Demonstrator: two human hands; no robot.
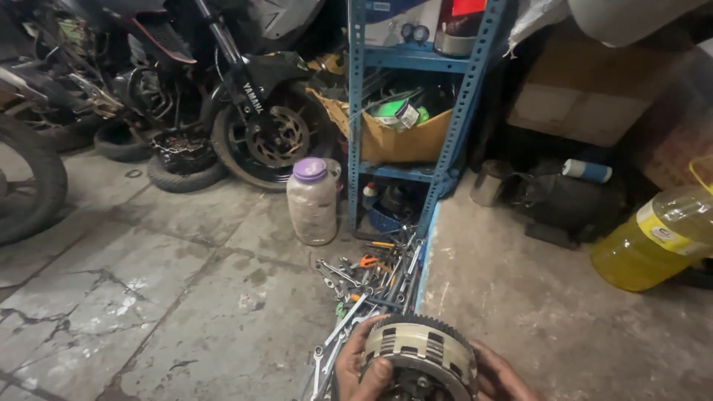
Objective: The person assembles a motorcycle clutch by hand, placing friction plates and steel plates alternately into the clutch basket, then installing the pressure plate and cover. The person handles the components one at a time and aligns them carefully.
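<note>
Head view looked down on both my hands at the bottom edge of the frame, cradling a round toothed clutch basket between them. My left hand was closed on its near rim, thumb curled over the slotted face, while my right hand cupped the far side with fingers spread beneath, which I judged kept the heavy part level and its open face turned up toward me. Just beyond it lay a scatter of spanners on the cracked concrete floor, close at hand. A purple-lidded plastic jar stood beside the blue metal shelf, a motorcycle was parked behind, and a yellow jug sat to the right.
</note>
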